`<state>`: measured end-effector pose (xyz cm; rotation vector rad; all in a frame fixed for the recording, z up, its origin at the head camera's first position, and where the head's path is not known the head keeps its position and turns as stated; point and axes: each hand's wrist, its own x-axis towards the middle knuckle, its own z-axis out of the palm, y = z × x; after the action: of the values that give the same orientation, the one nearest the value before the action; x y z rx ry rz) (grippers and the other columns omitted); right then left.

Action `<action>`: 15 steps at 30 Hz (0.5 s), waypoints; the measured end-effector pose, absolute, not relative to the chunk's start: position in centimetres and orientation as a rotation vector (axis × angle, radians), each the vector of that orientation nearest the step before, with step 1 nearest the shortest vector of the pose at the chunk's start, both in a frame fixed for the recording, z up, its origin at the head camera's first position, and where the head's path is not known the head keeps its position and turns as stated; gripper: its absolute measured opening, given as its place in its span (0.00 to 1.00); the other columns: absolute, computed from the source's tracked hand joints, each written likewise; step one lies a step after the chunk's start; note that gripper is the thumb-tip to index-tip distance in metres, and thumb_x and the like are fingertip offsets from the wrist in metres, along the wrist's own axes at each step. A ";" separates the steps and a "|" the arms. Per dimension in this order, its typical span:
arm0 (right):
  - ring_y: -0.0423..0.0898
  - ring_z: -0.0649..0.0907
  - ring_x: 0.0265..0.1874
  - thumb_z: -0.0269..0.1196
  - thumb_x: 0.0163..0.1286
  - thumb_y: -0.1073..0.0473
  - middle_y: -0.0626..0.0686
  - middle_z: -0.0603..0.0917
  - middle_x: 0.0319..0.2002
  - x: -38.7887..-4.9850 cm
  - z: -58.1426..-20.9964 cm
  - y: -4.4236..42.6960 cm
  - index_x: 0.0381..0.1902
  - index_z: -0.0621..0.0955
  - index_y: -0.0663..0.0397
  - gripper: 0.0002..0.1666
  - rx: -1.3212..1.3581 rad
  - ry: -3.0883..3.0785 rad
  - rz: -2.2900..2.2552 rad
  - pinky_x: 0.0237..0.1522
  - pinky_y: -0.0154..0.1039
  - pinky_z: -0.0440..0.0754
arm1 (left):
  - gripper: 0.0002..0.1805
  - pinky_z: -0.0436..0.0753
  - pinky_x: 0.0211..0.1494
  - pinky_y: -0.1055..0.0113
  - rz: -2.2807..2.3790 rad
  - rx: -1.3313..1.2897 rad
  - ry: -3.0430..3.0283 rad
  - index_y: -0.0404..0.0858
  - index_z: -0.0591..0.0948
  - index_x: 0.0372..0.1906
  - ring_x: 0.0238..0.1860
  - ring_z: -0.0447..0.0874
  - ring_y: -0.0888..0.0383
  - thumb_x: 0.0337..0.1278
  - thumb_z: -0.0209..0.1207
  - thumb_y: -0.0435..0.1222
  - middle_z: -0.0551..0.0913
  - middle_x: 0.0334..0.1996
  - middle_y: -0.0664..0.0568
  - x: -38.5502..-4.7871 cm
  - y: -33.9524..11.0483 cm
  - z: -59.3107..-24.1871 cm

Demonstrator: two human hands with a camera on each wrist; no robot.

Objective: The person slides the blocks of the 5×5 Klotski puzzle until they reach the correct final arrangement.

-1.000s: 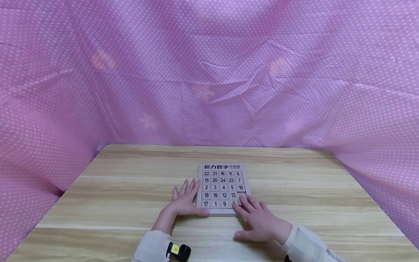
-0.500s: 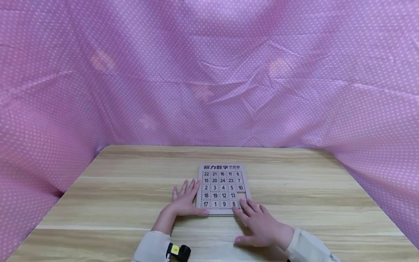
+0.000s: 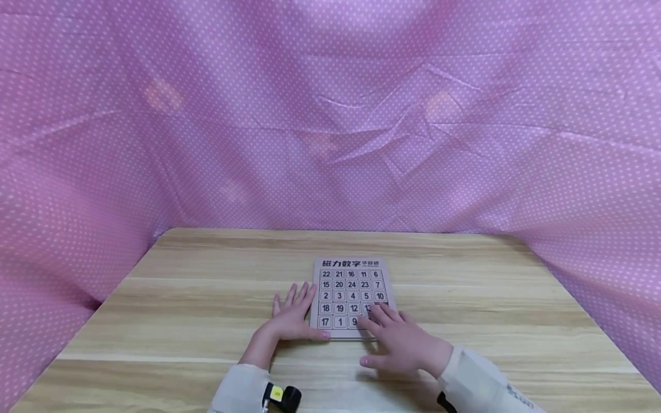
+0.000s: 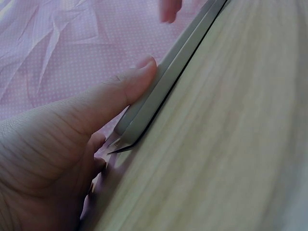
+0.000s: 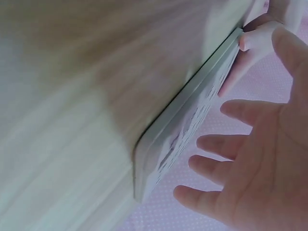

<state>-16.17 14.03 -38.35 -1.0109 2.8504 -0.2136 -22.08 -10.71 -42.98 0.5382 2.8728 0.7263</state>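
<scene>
A grey number-tile board (image 3: 353, 258) lies flat on the wooden table, its tiles in several rows. My left hand (image 3: 292, 319) is spread along the board's left side, thumb on the lower left corner; in the left wrist view that thumb of the left hand (image 4: 62, 130) presses on the edge of the board (image 4: 159, 91). Over the lower right tiles is my right hand (image 3: 405, 342), fingers extended, hiding several tiles. The right wrist view has the right hand (image 5: 264, 159) with fingers apart beside the board (image 5: 163, 130); whether the fingertips touch it I cannot tell.
The wooden table (image 3: 181, 298) stretches out around the board. A pink dotted cloth (image 3: 330, 115) hangs behind the table and along both sides. A small black device with a yellow label (image 3: 281, 394) is strapped at the left wrist.
My right hand drew slightly back toward the board's lower right, then moved left and up over the lower right tiles, covering the 8 tile and part of the 13. The left hand stays put.
</scene>
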 end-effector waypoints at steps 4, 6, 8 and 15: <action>0.62 0.53 0.60 0.48 0.54 0.30 0.62 0.55 0.62 -17.0 -38.4 12.7 0.63 0.60 0.49 0.45 -1.021 2.842 -0.195 0.53 0.63 0.51 | 0.64 0.25 0.56 0.44 0.742 0.539 2.866 0.41 0.47 0.66 0.64 0.30 0.44 0.20 0.59 0.67 0.42 0.65 0.44 -22.0 -10.7 -42.9; 0.62 0.53 0.60 0.48 0.54 0.30 0.62 0.55 0.62 -17.4 -38.5 12.1 0.63 0.60 0.49 0.45 -1.028 2.836 -0.193 0.53 0.62 0.51 | 0.64 0.25 0.56 0.44 0.741 0.542 2.868 0.41 0.47 0.66 0.63 0.30 0.44 0.19 0.59 0.67 0.42 0.65 0.43 -22.0 -10.7 -42.9; 0.62 0.53 0.60 0.48 0.54 0.30 0.61 0.55 0.63 -17.7 -38.7 11.4 0.63 0.60 0.49 0.45 -1.032 2.840 -0.185 0.54 0.62 0.51 | 0.64 0.26 0.56 0.44 0.720 0.538 2.873 0.41 0.47 0.66 0.64 0.30 0.45 0.20 0.58 0.68 0.42 0.65 0.44 -22.0 -10.7 -42.9; 0.59 0.52 0.61 0.44 0.54 0.27 0.59 0.52 0.64 -18.8 -39.4 9.4 0.64 0.58 0.45 0.45 -1.019 2.868 -0.087 0.54 0.61 0.51 | 0.63 0.26 0.56 0.44 0.704 0.544 2.872 0.41 0.47 0.66 0.63 0.30 0.44 0.21 0.58 0.68 0.42 0.65 0.43 -21.9 -10.7 -42.8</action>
<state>-18.82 9.41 -39.38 -1.0188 2.8681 -0.0869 -21.95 -10.66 -42.83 0.5445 2.8721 0.7035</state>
